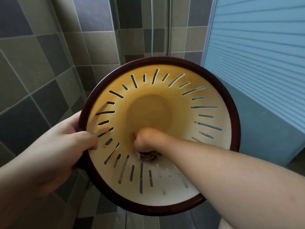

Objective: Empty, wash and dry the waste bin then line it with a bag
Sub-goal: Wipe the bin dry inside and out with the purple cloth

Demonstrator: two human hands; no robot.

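Note:
I look straight into the mouth of a round waste bin [206, 75] with a dark maroon rim, cream-yellow slotted walls and a solid yellow bottom. It is held up in the air, tilted toward me. My left hand [66, 142] grips the rim on the left, thumb inside against the slots. My right hand [146, 139] is deep inside the bin near the bottom, fist closed on a dark purplish cloth or scrubber [148, 155] pressed against the lower wall. Most of that cloth is hidden under the fist.
Grey and brown square wall tiles [49, 55] fill the left and back. A shower hose [152, 22] hangs down the back wall. A pale blue ribbed panel or door [264, 55] stands close on the right. Tiled floor shows below the bin.

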